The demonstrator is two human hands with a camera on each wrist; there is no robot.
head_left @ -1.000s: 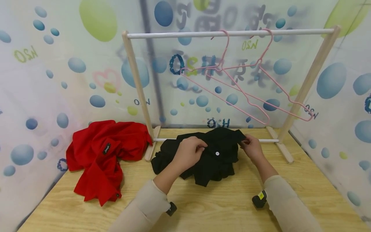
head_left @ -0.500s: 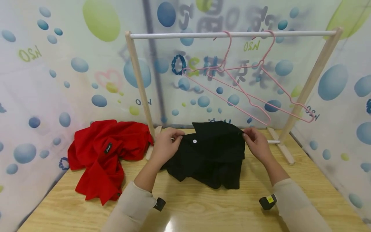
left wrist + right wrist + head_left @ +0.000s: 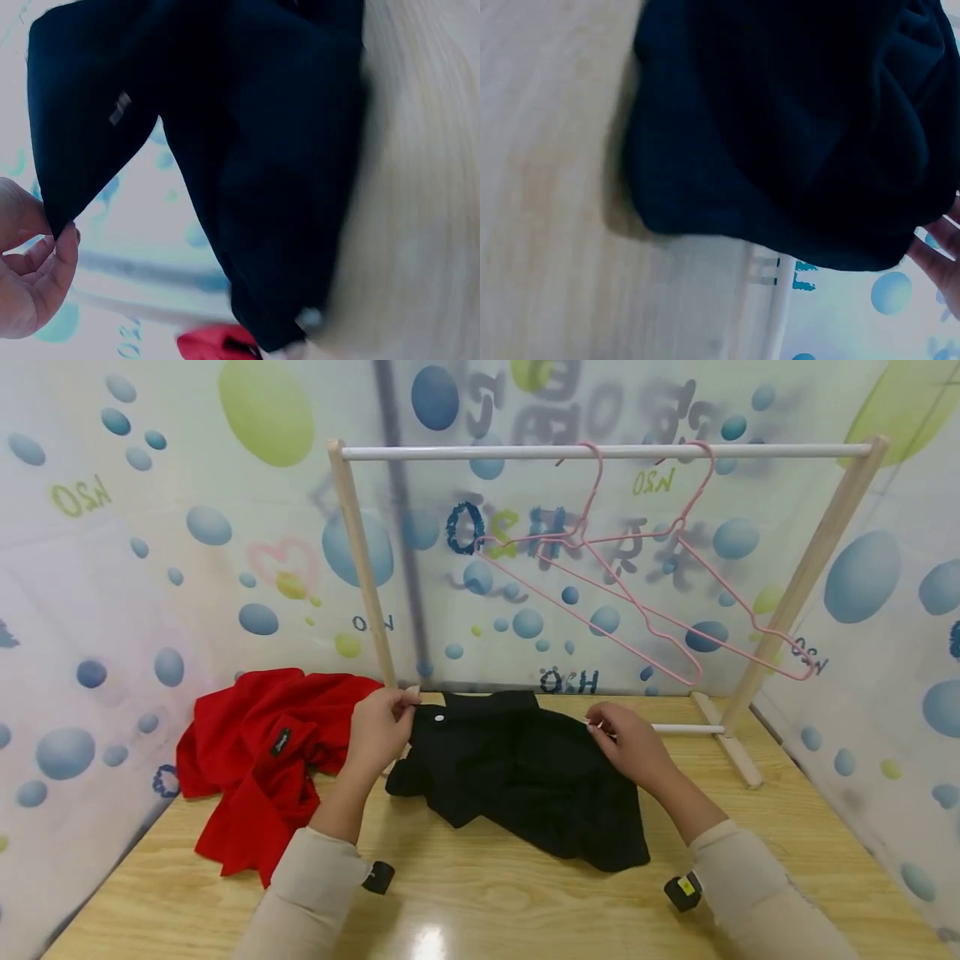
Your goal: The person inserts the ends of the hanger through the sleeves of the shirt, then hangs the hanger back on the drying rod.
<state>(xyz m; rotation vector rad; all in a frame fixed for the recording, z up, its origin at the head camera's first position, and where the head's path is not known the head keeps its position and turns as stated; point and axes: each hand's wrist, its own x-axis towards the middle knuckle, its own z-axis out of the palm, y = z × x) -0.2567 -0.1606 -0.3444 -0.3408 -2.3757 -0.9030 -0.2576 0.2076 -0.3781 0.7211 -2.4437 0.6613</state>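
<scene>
A black shirt with a small white button is held up over the wooden table, its lower part draping toward the front. My left hand pinches its upper left corner near the button. In the left wrist view that hand has a pointed tip of the black cloth between thumb and fingers. My right hand grips the shirt's upper right edge with its fingertips. The right wrist view shows only some fingers of this hand at the cloth's edge, the rest cut off by the frame.
A crumpled red shirt with a dark label lies at the left, partly behind my left arm. Behind the black shirt stands a rack with a white top rail and wooden posts. Two pink hangers hang from its right half.
My left hand has taken the button-side edge and moved left, spreading the black shirt. The right hand has recently shifted left and slightly down, and the cloth's right side hangs lower.
</scene>
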